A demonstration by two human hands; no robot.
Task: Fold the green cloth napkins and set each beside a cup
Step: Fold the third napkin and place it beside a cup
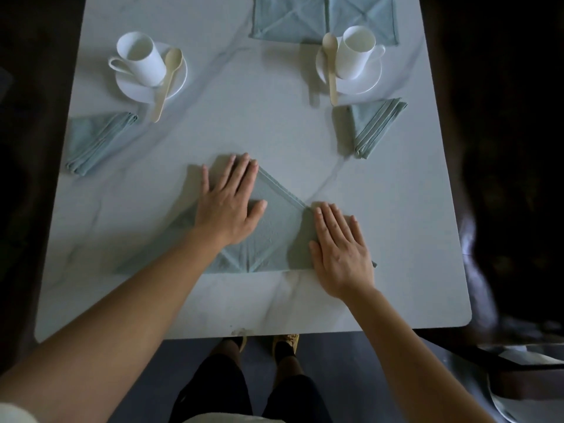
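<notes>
A green napkin (274, 227) lies folded into a large triangle on the near middle of the white table (244, 123). My left hand (232, 199) presses flat on its upper left part, fingers straight. My right hand (340, 248) lies flat on its right corner. A small folded napkin (97, 141) sits below the left cup (140, 58). Another folded napkin (370, 125) sits below the right cup (354, 51). Each cup stands on a saucer with a wooden spoon.
Unfolded green napkins (305, 19) lie stacked at the table's far edge, partly behind the right cup. Dark chairs flank the table. My legs and shoes show under the near edge, and a plate rim (503, 404) appears at the lower right.
</notes>
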